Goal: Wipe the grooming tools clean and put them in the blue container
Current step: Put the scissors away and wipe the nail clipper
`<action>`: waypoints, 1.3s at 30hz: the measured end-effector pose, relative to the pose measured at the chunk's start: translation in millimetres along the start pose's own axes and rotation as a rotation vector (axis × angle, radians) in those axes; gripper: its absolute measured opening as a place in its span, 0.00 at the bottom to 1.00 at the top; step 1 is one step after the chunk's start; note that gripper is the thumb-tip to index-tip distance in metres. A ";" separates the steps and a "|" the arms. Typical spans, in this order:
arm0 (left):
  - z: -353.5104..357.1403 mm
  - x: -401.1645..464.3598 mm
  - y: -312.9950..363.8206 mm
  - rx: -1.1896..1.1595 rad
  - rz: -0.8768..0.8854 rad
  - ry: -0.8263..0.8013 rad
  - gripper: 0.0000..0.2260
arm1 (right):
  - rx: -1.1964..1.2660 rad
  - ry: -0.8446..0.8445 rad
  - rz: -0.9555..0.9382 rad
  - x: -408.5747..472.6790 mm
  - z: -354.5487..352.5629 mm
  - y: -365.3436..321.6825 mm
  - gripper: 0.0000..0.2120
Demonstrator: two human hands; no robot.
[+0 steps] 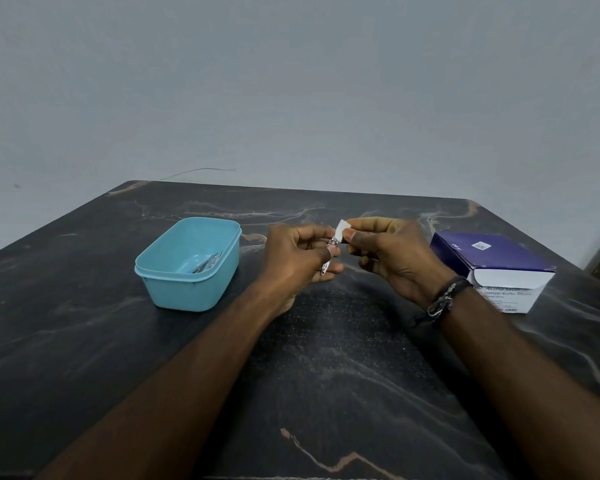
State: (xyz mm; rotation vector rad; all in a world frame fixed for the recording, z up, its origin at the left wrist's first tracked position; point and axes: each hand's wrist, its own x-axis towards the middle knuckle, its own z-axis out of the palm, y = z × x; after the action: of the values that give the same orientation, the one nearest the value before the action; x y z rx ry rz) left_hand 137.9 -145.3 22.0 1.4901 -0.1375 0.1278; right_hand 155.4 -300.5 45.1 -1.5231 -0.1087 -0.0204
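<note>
One metal tool (207, 264) lies in the blue container (187, 289) at left. The left hand (298, 258) grips a nail clipper (328, 263); the right hand (385, 254) pinches a white wipe (341, 229) against its tip, so it looks mid-clean.

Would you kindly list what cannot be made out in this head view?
- Nail clipper: mostly hidden by the left hand.
- Swab: lower part covered by the right hand.
- Tools in the blue container: too small to identify.
- Swab box print: blurred.
</note>
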 end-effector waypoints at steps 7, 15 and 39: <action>3.9 0.5 -4.6 0.073 0.091 0.019 0.13 | 0.124 -0.018 0.134 3.6 3.9 3.9 0.10; 5.1 -0.8 -5.4 0.080 0.128 0.021 0.19 | 0.111 -0.054 0.204 4.9 4.2 6.0 0.10; 5.1 -2.4 -2.1 0.066 0.029 -0.024 0.18 | 0.028 0.049 0.043 7.2 5.0 7.1 0.06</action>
State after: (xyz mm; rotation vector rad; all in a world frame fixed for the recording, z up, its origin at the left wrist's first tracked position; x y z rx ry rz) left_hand 135.8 -150.6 19.9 1.5566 -0.1759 0.1385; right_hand 162.8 -294.8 38.9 -1.4952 -0.0371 -0.0217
